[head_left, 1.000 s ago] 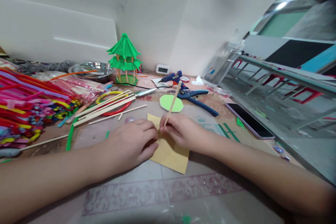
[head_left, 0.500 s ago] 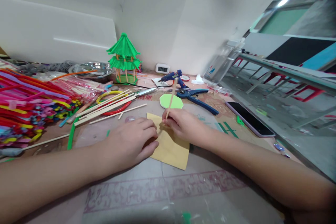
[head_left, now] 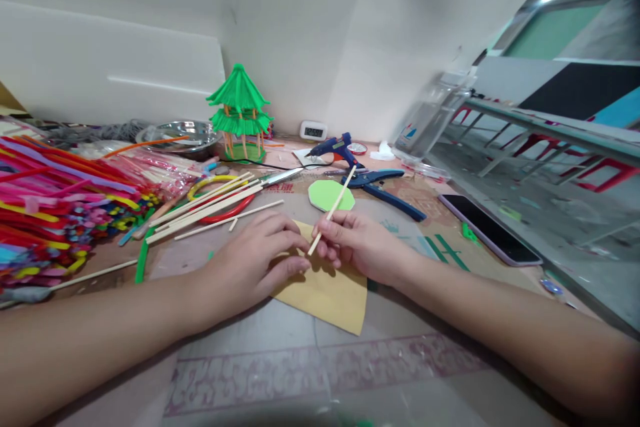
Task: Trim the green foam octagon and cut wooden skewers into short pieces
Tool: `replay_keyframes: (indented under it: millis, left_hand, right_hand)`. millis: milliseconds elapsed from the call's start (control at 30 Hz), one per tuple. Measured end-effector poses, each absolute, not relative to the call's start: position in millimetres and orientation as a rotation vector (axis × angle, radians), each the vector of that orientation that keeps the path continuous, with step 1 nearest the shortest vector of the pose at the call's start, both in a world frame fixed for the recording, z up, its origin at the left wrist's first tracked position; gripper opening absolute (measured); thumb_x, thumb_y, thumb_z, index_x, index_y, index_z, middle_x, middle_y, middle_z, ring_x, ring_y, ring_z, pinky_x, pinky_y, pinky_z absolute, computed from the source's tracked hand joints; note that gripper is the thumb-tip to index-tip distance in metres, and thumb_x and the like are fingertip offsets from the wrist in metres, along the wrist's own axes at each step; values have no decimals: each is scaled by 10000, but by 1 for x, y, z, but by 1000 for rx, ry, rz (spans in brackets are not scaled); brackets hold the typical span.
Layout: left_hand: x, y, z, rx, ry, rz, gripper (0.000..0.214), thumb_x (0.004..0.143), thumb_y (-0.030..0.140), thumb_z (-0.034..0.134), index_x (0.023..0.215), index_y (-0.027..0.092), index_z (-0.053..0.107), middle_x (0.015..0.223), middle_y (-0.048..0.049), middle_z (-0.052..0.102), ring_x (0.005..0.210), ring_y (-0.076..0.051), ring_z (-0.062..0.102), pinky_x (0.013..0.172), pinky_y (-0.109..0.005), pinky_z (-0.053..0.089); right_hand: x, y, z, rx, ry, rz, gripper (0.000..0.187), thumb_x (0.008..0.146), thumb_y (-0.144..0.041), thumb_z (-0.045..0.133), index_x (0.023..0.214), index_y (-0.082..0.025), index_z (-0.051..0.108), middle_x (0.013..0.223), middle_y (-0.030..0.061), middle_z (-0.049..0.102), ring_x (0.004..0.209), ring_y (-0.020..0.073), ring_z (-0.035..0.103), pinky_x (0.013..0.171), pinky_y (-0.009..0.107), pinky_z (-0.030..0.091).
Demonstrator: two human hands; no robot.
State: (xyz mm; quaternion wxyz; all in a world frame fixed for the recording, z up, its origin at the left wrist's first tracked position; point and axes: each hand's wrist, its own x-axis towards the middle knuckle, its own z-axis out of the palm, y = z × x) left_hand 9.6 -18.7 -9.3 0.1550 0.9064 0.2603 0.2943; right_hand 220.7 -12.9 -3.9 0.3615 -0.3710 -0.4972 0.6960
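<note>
A thin wooden stick [head_left: 344, 191] slants up and away between the thumb and fingers of my right hand [head_left: 367, 240], its lower end pointing towards my left hand. My left hand [head_left: 267, 250] is open, with loosely bent fingers and thumb apart, close to that lower end. Below both hands lies a tan sheet [head_left: 325, 300] that looks like sandpaper, partly covered by them. Just beyond my right hand is a light green octagonal piece [head_left: 325, 193], with the stick's upper part crossing in front of it.
Several wooden sticks [head_left: 200, 213] and scissors with red handles [head_left: 230, 212] lie left. Coloured pipe cleaners [head_left: 60, 200] fill the far left. A green pagoda model [head_left: 240, 113], glue gun [head_left: 335, 148] and blue-handled cutters [head_left: 390, 197] stand or lie behind. A phone [head_left: 487, 230] lies right.
The stick in my right hand has tipped from nearly upright to a slant, its top leaning right. My right hand has turned so more of its fingers show. The view has shifted slightly.
</note>
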Motion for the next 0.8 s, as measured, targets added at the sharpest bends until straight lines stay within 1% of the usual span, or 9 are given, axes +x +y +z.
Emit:
replay_keyframes:
  millis: [100, 200, 333, 433, 533, 633, 800]
  left_hand:
    - [8, -21, -8, 2569, 714, 840, 151, 921, 315, 553, 909, 195, 644, 938, -28, 608, 936, -173, 518, 838, -308, 413]
    - [8, -22, -9, 2543, 684, 853, 157, 933, 293, 533, 869, 189, 630, 895, -27, 602, 916, -168, 519, 840, -304, 409]
    - [10, -23, -10, 2538, 703, 853, 198, 967, 236, 444, 866, 180, 605, 879, -30, 595, 892, -161, 512, 854, -307, 402]
    - [11, -24, -10, 2556, 777, 823, 283, 987, 225, 362, 818, 174, 583, 841, -35, 571, 858, -165, 501, 841, -321, 400]
    - [13, -24, -9, 2559, 819, 787, 325, 998, 245, 327, 797, 175, 572, 830, -33, 563, 840, -166, 498, 819, -324, 399]
    - [13, -22, -9, 2535, 828, 784, 325, 1003, 272, 329, 804, 177, 569, 845, -29, 566, 845, -161, 498, 812, -316, 397]
    - [12, -20, -12, 2534, 779, 807, 286, 990, 290, 391, 815, 181, 589, 838, -22, 576, 852, -158, 505, 813, -310, 392]
  right_hand:
    - [218, -17, -6, -980, -1387, 1758, 357, 719, -458, 755, 754, -133, 611, 591, -2, 656, 446, 51, 528, 436, 156, 429]
    - [216, -20, -6, -1014, -1455, 1751, 352, 743, -455, 736, 771, -138, 585, 603, -4, 660, 449, 46, 531, 458, 159, 433]
    - [215, -23, -4, -1028, -1456, 1715, 374, 739, -471, 732, 772, -159, 528, 580, -21, 642, 440, 54, 518, 445, 167, 403]
    - [214, -29, 0, -1055, -1480, 1590, 391, 719, -489, 738, 781, -167, 526, 563, -23, 629, 452, 69, 515, 445, 181, 382]
    - [212, -35, 4, -1052, -1507, 1434, 378, 744, -507, 707, 783, -160, 561, 598, -8, 627, 524, 87, 550, 504, 202, 412]
    - [212, -40, 5, -1025, -1510, 1369, 366, 796, -522, 646, 815, -163, 579, 657, 7, 641, 592, 107, 589, 567, 225, 449]
    - [214, -38, 2, -1050, -1577, 1252, 337, 851, -510, 583, 833, -174, 590, 699, 17, 642, 650, 126, 596, 605, 241, 454]
